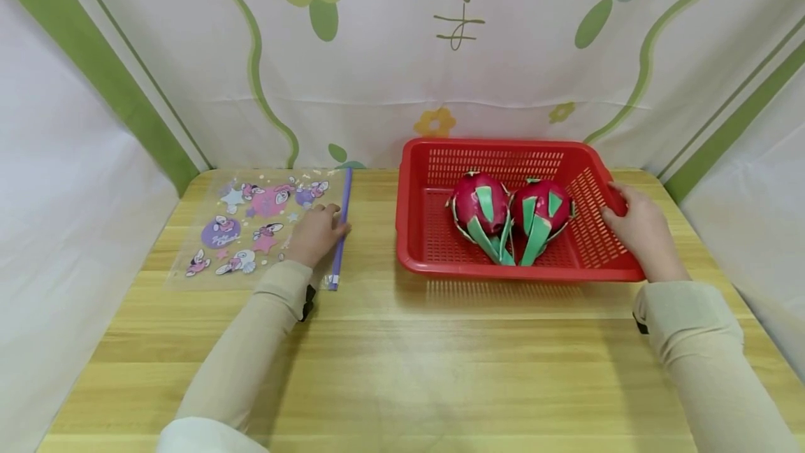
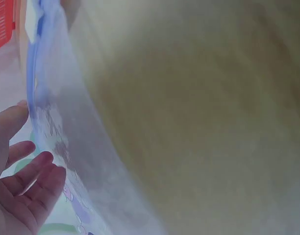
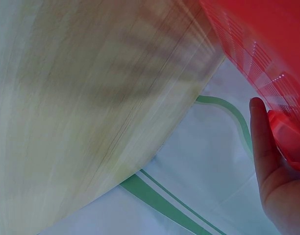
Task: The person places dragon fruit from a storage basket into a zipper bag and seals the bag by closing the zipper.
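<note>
My left hand (image 1: 316, 233) lies over a clear zip bag (image 1: 207, 257) printed with pink and purple cartoon figures. Its fingers are loosely bent, the tips right at the bag's purple zip strip (image 1: 345, 194); in the left wrist view the strip (image 2: 31, 78) runs past the thumb. At the far side, my right hand (image 1: 648, 233) grips the right rim of a red plastic basket (image 1: 516, 272), thumb over the edge. One finger (image 3: 262, 137) lies along the basket's outer wall (image 3: 248, 54) in the right wrist view. Inside the basket sit two dragon fruits (image 1: 481, 191) with green leaf flaps, side by side.
Both things are on a wooden table (image 1: 402, 369). A white curtain (image 1: 377, 54) with flowers and green bands hangs right behind the table and along its sides. The bag's white slider (image 1: 334, 279) is at the strip's near end.
</note>
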A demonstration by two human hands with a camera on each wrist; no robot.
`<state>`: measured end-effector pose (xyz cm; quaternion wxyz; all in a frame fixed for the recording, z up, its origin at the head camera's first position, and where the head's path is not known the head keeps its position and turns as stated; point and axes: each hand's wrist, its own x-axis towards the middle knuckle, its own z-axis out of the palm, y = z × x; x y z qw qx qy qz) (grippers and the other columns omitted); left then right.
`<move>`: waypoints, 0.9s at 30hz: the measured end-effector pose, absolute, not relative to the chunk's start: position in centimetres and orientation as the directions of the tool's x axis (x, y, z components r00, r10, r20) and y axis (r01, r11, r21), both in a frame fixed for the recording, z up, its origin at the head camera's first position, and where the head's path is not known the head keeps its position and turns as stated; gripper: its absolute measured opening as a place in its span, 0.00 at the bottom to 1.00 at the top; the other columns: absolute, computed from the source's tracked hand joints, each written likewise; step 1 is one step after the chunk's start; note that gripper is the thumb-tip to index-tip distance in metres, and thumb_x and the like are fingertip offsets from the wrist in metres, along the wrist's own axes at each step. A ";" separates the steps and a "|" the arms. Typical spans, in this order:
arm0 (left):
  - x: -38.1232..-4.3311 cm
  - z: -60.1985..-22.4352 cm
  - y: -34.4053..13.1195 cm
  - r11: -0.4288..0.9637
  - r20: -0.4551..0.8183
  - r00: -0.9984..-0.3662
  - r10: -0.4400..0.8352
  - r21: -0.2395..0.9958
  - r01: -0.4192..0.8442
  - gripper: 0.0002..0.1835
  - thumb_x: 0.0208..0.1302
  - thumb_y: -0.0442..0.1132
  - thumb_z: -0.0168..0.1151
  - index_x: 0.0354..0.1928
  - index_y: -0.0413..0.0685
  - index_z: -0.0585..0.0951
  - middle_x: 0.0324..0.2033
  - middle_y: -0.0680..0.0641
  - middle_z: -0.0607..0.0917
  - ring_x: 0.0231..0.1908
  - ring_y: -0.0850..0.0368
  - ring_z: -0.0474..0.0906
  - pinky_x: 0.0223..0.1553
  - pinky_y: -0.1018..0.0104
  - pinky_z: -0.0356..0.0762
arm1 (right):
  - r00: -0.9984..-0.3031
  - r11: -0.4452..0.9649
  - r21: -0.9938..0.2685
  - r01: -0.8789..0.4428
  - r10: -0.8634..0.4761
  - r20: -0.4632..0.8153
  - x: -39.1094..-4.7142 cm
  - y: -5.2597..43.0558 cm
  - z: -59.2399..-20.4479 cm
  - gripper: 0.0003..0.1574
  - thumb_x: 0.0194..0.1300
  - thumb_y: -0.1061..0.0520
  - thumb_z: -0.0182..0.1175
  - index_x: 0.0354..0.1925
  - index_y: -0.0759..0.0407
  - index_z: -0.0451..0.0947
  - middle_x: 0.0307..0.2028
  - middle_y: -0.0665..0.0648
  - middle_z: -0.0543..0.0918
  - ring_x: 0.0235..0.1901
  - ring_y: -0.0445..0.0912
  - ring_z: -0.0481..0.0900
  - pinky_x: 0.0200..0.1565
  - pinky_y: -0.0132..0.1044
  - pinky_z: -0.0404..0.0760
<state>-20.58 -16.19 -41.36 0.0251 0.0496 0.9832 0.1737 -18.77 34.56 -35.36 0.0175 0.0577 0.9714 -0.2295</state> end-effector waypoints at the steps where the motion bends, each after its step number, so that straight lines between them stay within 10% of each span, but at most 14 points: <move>1: -20.5 -41.3 -16.1 0.938 -0.040 -0.994 0.103 0.337 0.083 0.29 0.65 0.48 0.59 0.61 0.36 0.71 0.49 0.32 0.79 0.47 0.38 0.78 0.49 0.48 0.79 | -0.993 0.888 -0.443 0.120 0.104 -0.061 -18.8 34.6 -35.4 0.40 0.70 0.53 0.49 0.73 0.64 0.49 0.60 0.79 0.64 0.48 0.67 0.66 0.49 0.66 0.71; 27: -19.6 -41.6 -14.6 0.971 0.019 -0.997 0.080 0.224 0.082 0.16 0.66 0.32 0.51 0.50 0.28 0.77 0.50 0.31 0.78 0.41 0.38 0.81 0.40 0.50 0.83 | -0.993 0.889 -0.442 0.120 0.102 -0.065 -19.0 34.8 -35.7 0.40 0.70 0.52 0.49 0.73 0.63 0.49 0.59 0.78 0.65 0.47 0.65 0.68 0.45 0.63 0.75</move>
